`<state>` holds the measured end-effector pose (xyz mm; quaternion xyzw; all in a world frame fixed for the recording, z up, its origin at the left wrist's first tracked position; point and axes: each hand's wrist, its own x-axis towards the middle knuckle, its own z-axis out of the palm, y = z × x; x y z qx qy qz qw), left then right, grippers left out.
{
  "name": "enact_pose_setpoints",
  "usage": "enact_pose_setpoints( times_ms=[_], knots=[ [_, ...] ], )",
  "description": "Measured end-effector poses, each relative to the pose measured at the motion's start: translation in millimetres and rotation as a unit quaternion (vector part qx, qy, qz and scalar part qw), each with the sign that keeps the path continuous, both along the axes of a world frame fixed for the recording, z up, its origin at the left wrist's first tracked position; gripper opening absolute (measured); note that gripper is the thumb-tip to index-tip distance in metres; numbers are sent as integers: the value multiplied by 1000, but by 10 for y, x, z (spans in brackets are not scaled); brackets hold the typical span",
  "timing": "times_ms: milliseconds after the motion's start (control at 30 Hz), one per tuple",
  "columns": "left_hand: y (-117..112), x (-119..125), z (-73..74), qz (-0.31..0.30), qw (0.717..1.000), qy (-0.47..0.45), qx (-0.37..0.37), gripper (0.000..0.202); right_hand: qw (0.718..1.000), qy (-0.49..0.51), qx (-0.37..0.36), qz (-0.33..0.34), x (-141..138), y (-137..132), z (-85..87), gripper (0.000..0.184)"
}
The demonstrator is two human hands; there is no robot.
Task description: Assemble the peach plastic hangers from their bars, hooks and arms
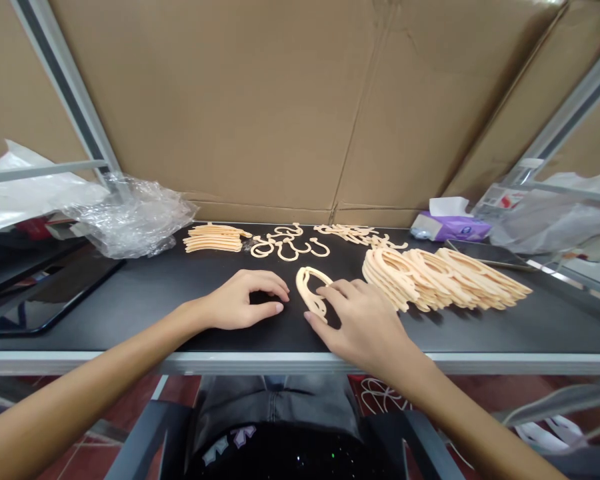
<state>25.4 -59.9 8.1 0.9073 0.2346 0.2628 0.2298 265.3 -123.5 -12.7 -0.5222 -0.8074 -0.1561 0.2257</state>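
My right hand (363, 321) has its thumb and fingers on a cream plastic folding hanger (307, 293), which is curved into a loop at the middle of the bench; the fingers hide part of it. To its left, my left hand (247, 299) rests over the black surface, thumb and fingers apart, with nothing between them. Several stacked cream hanger pieces (440, 277) lie in overlapping rows just right of my right hand. Behind the hands are loose cream hooks (287, 248), a neat stack of curved cream arms (214, 239) and a pile of more cream pieces (357, 235).
A phone-like black slab (55, 293) and crumpled clear plastic (135, 217) are on the left. On the right stand a purple tissue pack (453, 227) and a dark flat device (487, 253). A cardboard wall (260, 107) closes off the back; a metal edge (300, 363) runs along the front.
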Motion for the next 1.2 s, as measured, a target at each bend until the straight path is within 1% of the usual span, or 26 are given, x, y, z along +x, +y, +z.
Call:
enact_pose_setpoints(
  times_ms=[233,333,467,567,667,800,1033,1133,1200],
  knots=[
    [14,2,-12,-6,1000,2,18,18,993,-36,96,-54,269,-19,-52,29],
    [12,0,-13,-5,1000,3,18,17,990,-42,116,-65,334,-21,-82,30],
    [7,-5,-13,-4,1000,6,14,17,993,-11,105,-60,384,-112,-93,32],
    [5,-4,-10,-4,1000,10,11,17,996,10,85,-15,403,-226,-92,34],
    [2,0,-6,-5,1000,11,10,17,999,0,48,21,413,-319,-108,38],
    [2,1,-8,-4,1000,16,11,17,999,-20,30,10,435,-344,-156,42],
    [10,0,-5,-2,1000,22,13,17,998,-48,46,-2,461,-291,-216,50],
    [5,0,0,-3,1000,23,15,16,997,-49,60,0,443,-280,-208,51],
    [1,2,-1,-4,1000,21,18,16,997,-37,66,8,402,-257,-167,50]
  ],
)
